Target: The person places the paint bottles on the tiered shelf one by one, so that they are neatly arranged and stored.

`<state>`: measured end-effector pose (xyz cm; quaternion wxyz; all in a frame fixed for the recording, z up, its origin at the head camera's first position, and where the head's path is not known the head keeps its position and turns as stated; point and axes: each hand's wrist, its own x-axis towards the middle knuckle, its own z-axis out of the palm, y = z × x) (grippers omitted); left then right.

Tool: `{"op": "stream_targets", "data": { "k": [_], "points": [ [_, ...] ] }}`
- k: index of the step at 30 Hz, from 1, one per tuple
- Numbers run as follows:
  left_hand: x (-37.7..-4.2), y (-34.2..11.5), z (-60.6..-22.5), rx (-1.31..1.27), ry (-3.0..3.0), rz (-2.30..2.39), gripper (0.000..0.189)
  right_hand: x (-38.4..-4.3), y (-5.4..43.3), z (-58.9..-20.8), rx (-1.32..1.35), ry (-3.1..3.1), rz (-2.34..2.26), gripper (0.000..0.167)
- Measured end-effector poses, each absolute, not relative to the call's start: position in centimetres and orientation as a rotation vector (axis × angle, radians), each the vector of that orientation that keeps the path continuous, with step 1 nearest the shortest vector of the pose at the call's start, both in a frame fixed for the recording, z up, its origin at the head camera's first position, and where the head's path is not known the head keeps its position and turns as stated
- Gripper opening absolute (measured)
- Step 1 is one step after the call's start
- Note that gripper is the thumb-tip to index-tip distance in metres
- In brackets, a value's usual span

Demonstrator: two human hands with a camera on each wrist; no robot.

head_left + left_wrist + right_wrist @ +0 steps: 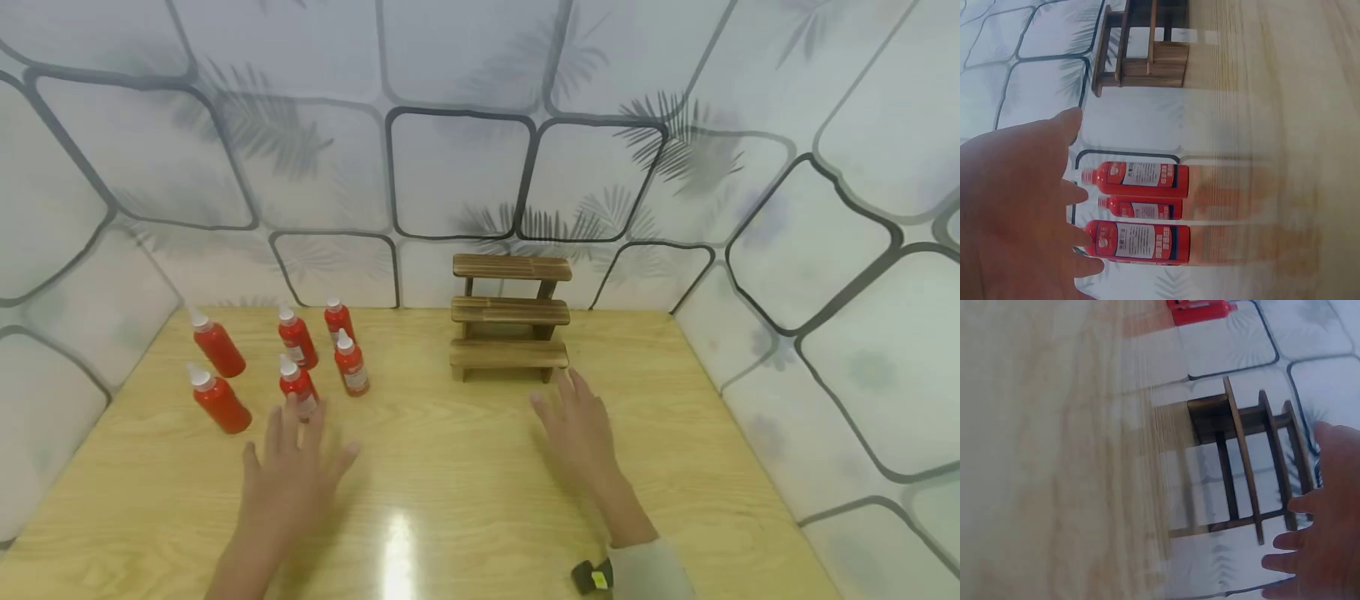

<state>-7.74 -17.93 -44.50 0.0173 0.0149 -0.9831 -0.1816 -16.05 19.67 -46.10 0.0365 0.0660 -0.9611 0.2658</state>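
My left hand (pixel 287 487) hovers over the table with its fingers spread, holding nothing. Just beyond its fingertips stands a red squeeze bottle (pixel 298 385) with a white nozzle cap; the fingers overlap its lower part in the head view, and contact cannot be told. Several like it stand around, among them a front-left bottle (pixel 222 403) and one further right (pixel 351 367). My right hand (pixel 581 429), fingers extended and holding nothing, is in front of the right end of a three-tier brown wooden step shelf (pixel 510 355). The left wrist view shows labelled bottles (pixel 1141 240) beyond the hand.
The light wood table (pixel 450 475) meets a white wall (pixel 457 179) with a grey stone-outline and leaf pattern right behind the shelf. Similar patterned walls stand at left and right. A small black item with a yellow-green patch (pixel 599 580) is beside the right sleeve.
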Motion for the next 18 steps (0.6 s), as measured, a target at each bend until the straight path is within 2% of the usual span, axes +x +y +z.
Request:
{"op": "stream_targets", "data": {
  "k": [6,13,18],
  "points": [
    [-8.0,-18.7,-44.0,0.064,-2.962,-0.658,0.077,-18.3,21.5,-46.7,0.056,-2.793,1.515,0.079],
    [-7.6,-20.3,-43.8,0.248,-2.812,-0.839,0.058,-21.0,22.0,-47.4,-0.075,-2.494,1.989,0.056],
    [-8.2,-21.4,-43.6,0.355,-2.541,-1.012,0.048,-22.4,22.0,-47.5,-0.2,-2.208,2.259,0.05]
  ]
}}
